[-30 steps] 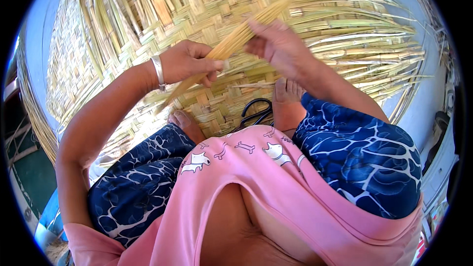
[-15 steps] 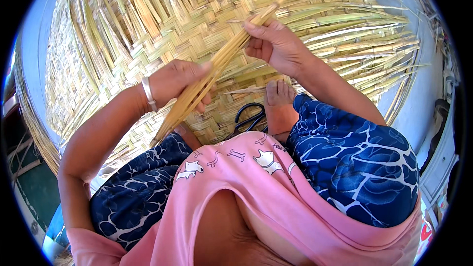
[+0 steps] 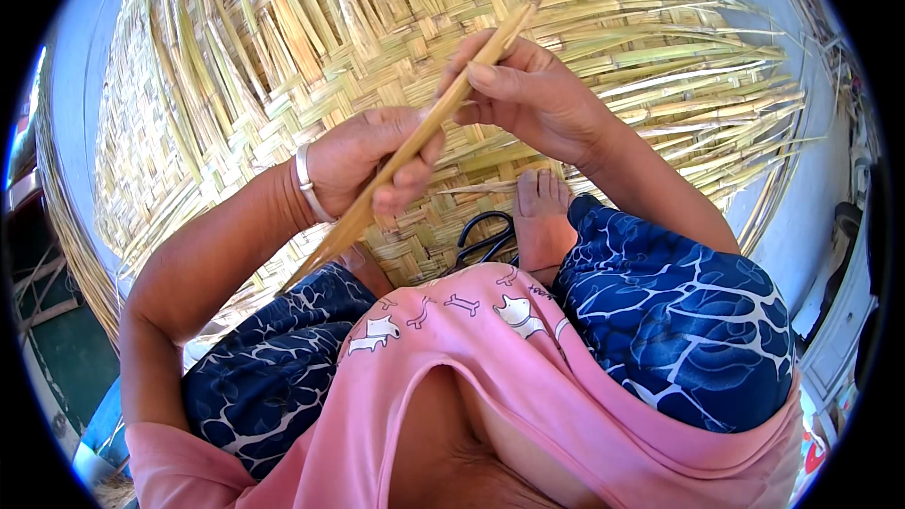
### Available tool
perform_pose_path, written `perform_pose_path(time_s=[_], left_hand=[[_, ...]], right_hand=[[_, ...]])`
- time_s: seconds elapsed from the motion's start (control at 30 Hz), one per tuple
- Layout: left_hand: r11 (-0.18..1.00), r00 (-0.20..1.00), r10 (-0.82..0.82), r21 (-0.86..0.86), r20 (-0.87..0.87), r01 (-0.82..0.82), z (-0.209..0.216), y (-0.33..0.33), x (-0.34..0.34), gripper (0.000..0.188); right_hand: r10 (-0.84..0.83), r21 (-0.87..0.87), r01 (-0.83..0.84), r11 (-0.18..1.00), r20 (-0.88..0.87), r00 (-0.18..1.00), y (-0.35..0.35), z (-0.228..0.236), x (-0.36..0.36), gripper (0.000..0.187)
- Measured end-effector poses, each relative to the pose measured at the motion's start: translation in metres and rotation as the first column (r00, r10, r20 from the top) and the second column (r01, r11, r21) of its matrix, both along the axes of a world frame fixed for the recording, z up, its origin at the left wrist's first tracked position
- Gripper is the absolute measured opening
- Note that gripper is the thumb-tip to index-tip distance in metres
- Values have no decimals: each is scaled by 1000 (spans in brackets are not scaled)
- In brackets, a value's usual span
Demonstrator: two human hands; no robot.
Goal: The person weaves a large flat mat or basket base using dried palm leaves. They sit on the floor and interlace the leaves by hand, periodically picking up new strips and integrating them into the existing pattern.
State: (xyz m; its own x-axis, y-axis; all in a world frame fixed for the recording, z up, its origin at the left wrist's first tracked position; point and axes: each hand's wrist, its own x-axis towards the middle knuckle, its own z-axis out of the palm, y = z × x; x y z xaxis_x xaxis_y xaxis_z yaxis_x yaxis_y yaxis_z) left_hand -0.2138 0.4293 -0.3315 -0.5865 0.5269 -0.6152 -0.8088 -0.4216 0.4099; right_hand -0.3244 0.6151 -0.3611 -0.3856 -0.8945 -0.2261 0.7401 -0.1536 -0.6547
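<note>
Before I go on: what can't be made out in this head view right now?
- Strip: top end cut off by the upper edge; part hidden inside the left hand.
- Scissors: blades hidden behind the foot and pink shirt.
- Woven mat: near part hidden under the legs.

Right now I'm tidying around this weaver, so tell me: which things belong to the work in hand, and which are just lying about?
In use:
left hand and right hand, both gripping the bamboo strips
woven bamboo mat with loose strip ends

Lying about:
black-handled scissors on the mat, beside the bare foot
</note>
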Motion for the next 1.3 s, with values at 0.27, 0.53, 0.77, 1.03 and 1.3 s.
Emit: perform_pose_path(time_s=[0.27, 0.53, 0.77, 1.03, 1.3], left_hand=[[302, 835, -378, -906, -399, -297, -29, -2, -3, 25], [150, 820, -459, -939, -343, -308, -35, 0, 6, 24], [-65, 672, -685, -895, -282, -441, -26, 3, 11, 24], [-68, 667, -687, -889, -287, -453, -27, 5, 11, 25], [127, 771, -535, -936, -344, -329, -37, 4, 22, 27]], right_hand=[[-49, 282, 8, 959, 138, 989, -5, -12, 6, 25], [-72, 392, 44, 919, 58, 996, -5, -33, 17, 20], [-242, 470, 192, 862, 48, 969, -5, -24, 15, 12], [-220, 477, 148, 866, 98, 970, -3, -28, 13, 25], [-321, 540, 190, 820, 160, 933, 1, -30, 4, 26]])
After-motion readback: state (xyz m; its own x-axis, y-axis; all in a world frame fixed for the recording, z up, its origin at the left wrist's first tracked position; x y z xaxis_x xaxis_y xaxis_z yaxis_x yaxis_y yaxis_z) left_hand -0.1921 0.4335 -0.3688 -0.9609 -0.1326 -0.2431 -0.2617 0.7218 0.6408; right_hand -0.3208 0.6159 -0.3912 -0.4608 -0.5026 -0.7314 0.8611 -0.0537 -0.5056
